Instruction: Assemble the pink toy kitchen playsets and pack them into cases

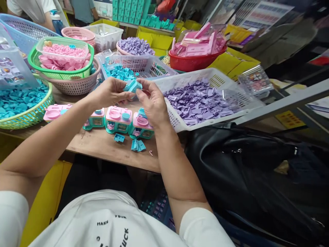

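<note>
At the frame's centre, my left hand [109, 92] and right hand [153, 103] pinch one teal piece [132, 85] between them, above toy stoves [118, 120] lined up on the counter [102, 145] within easy reach.

Wooden worktable [102, 145], brown top, worn front edge, standing over a yellow panel [48, 199] at lower left. Table surface crowded with plastic baskets: blue basket [23, 32] at far left, green-rimmed basket [33, 115] of teal parts, pink basket [77, 85], white basket [218, 77] of purple parts, red bowl [195, 61] of pink pieces. Yellow crates [156, 41] ranged behind, with stacked teal boxes [128, 10] on a shelf at the back. Black bag [244, 171] to the right below the table. Grey metal bar [288, 101] slanting across the right side. Other people standing at upper left. Light even, bright, indoor.
</note>
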